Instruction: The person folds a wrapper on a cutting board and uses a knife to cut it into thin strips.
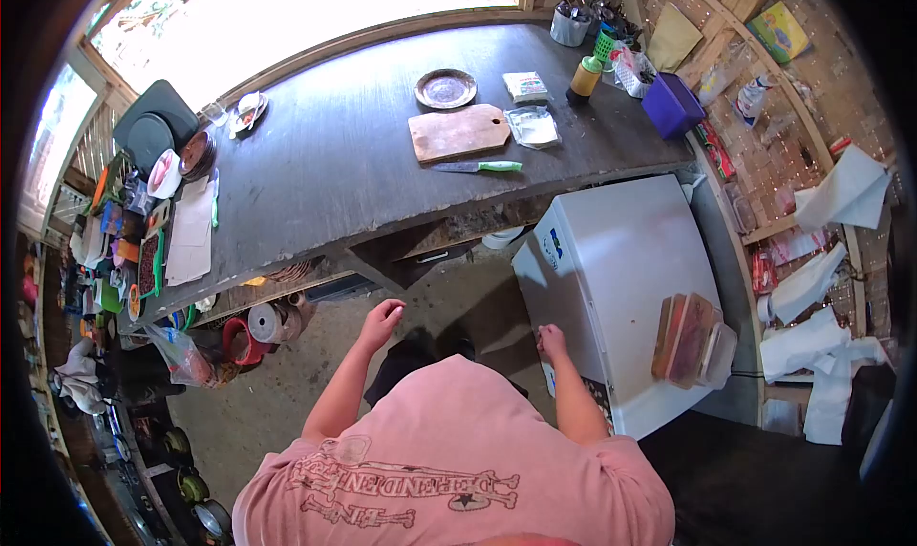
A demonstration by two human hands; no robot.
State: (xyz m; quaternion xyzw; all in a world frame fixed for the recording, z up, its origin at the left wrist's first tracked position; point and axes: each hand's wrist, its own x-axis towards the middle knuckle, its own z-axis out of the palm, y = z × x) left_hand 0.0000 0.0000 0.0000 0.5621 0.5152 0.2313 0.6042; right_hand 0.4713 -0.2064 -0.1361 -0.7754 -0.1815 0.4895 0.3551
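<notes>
My left hand [382, 323] hangs in the air in front of the dark worktable [315, 173], its fingers loosely bent with nothing in them. Beside the front of the white chest freezer [630, 259], my right hand [551, 343] is curled in and overlaps the freezer's side in this view. On the worktable lie a wooden cutting board [458, 133] and a knife [478, 167] with a green handle along its near edge. A round brown plate [445, 89] sits behind the board. To its right are a white packet [524, 86] and a clear plastic-wrapped pack [533, 127].
Stacked plastic containers [688, 336] rest on the freezer lid. A sauce bottle [584, 80] and a purple basket [671, 105] stand at the table's right end. Dishes and a black tray [158, 116] crowd its left. A red basket [245, 342] is below, on the floor.
</notes>
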